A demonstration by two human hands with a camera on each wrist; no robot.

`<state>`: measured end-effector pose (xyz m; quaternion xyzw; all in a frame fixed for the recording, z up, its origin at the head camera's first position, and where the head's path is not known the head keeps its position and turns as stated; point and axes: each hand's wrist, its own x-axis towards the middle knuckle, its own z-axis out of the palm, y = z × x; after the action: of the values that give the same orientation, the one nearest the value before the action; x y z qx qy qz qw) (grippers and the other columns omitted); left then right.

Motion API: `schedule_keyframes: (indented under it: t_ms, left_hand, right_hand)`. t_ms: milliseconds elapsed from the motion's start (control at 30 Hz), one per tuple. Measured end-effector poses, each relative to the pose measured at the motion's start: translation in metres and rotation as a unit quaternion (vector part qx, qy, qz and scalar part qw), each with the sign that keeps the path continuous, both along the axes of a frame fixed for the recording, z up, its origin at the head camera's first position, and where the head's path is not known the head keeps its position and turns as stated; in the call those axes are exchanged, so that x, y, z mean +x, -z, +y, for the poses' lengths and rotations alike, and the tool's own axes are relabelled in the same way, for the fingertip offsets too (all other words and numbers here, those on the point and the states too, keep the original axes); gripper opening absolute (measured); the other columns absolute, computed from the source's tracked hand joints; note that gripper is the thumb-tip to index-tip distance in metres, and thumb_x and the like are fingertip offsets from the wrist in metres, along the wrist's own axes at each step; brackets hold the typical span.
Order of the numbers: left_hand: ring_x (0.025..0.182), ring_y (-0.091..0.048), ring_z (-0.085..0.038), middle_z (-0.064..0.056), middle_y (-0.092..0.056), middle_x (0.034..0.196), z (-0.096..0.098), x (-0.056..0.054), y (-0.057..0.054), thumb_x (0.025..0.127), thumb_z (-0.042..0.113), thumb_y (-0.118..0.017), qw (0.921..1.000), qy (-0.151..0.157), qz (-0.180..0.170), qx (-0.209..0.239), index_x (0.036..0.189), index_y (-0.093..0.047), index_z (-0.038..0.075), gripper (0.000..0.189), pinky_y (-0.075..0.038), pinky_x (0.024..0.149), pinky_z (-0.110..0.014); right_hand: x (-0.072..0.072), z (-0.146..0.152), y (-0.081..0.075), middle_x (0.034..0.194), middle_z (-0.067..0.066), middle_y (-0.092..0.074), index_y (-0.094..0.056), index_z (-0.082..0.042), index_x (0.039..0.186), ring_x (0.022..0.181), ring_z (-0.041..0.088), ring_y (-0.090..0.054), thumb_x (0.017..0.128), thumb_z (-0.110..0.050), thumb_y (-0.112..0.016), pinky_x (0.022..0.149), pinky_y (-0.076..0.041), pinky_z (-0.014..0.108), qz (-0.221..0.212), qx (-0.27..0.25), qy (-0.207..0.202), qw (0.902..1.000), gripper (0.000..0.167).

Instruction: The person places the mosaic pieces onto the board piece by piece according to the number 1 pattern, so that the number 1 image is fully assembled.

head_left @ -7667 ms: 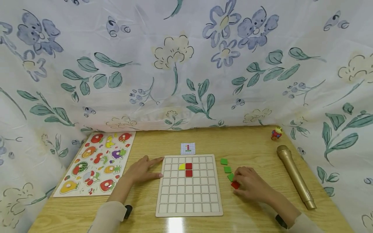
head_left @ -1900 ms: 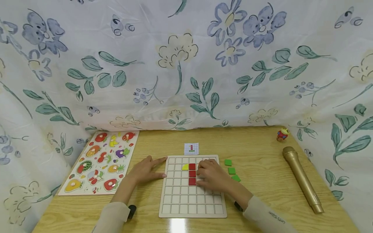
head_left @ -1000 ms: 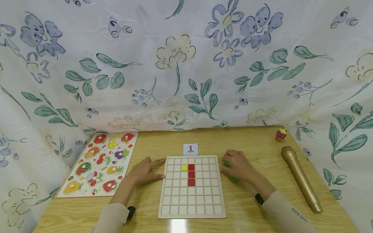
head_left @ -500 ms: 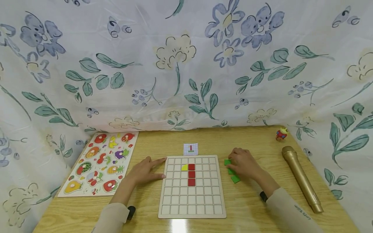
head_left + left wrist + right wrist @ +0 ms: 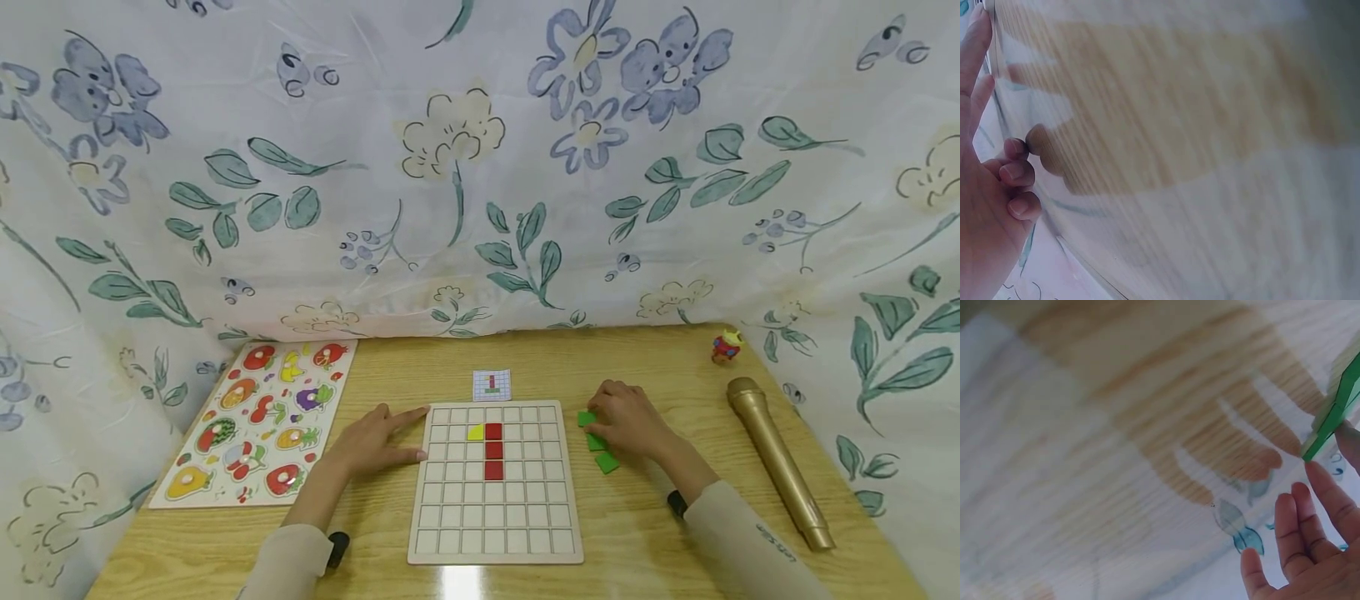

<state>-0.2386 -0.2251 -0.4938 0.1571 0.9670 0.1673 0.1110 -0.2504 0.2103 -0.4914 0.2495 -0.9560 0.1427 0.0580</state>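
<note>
A pale wooden grid board [image 5: 495, 521] lies on the table. In its cells sit a yellow rounded-corner tile [image 5: 476, 432] and a column of three red square tiles [image 5: 493, 451]. My left hand [image 5: 365, 446] steadies the board, its index finger at the top left corner and thumb on the left edge; the left wrist view shows its other fingers curled. Right of the board my right hand [image 5: 628, 421] pinches a green square tile [image 5: 1329, 419] between thumb and index finger, low over the table. Another green square tile [image 5: 607, 462] lies just in front, and my hand partly covers the group.
A small printed grid card [image 5: 491, 385] lies behind the board. To the left is a fruit puzzle board [image 5: 247, 429]. A gold microphone [image 5: 780, 462] and a small toy figure [image 5: 726, 346] stand off to the right. Floral cloth [image 5: 480, 183] hangs behind the table.
A red tile from the right went into the board under the other two. My right hand then returned to the green tiles, which now lie closer together. My left hand stayed put.
</note>
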Motion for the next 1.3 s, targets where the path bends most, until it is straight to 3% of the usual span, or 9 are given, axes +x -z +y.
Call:
schedule_keyframes:
  t_ms: [900,1300]
  left_hand:
    - [0.077,-0.045,-0.019,-0.005,-0.047,0.097,0.000,0.000,0.001,0.080,0.072,-0.065,1.0000,0.003,0.002,0.000,0.148,-0.044,0.042,0.077,-0.041,0.070,-0.038]
    - [0.076,-0.043,-0.019,-0.005,-0.047,0.095,0.000,0.000,0.000,0.080,0.071,-0.066,1.0000,0.005,0.003,0.002,0.148,-0.045,0.041,0.077,-0.038,0.067,-0.036]
  right_hand:
    - [0.001,-0.002,0.000,0.093,0.000,-0.060,-0.072,-0.011,0.085,0.090,0.023,-0.058,0.079,-0.027,-0.083,0.087,-0.045,0.053,0.030,0.014,-0.022,0.9992,0.020]
    - [0.008,-0.015,-0.005,0.094,0.001,-0.060,-0.072,-0.010,0.084,0.091,0.022,-0.059,0.078,-0.027,-0.084,0.090,-0.046,0.053,0.062,-0.018,-0.045,0.9969,0.021]
